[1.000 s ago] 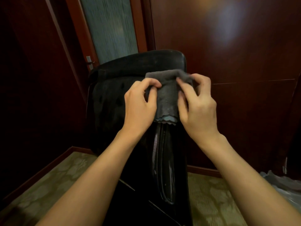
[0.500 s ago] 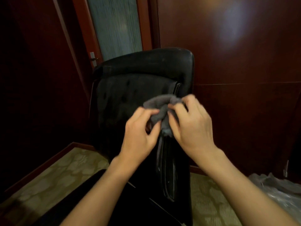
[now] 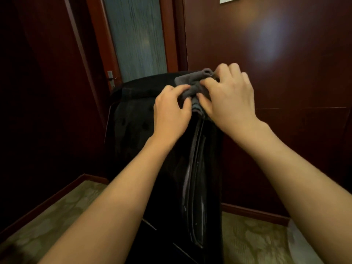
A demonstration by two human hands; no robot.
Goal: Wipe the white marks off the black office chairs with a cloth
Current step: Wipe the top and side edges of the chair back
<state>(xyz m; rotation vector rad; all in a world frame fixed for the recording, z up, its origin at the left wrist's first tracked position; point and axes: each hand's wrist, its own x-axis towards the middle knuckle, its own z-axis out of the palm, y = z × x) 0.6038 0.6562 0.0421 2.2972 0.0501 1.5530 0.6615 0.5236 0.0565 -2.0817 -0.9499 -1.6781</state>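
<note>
A black office chair (image 3: 133,130) stands in front of me with its tufted backrest facing me and its glossy right side edge running down the middle of the view. A bunched grey cloth (image 3: 192,82) lies against the top right corner of the backrest. My left hand (image 3: 171,113) pinches the cloth's lower left part with curled fingers. My right hand (image 3: 228,96) grips the cloth from the right, fingers curled over it. Much of the cloth is hidden under both hands.
Dark red wood panelling (image 3: 285,73) rises behind and to the right of the chair. A door with a frosted glass pane (image 3: 137,35) and a metal handle (image 3: 110,79) stands at the back left. Patterned green carpet (image 3: 47,216) covers the floor; crumpled clear plastic (image 3: 297,242) lies at the lower right.
Both hands have carried the cloth back up from the middle of the chair's side edge to the top right corner of the backrest. The cloth stays bunched between them.
</note>
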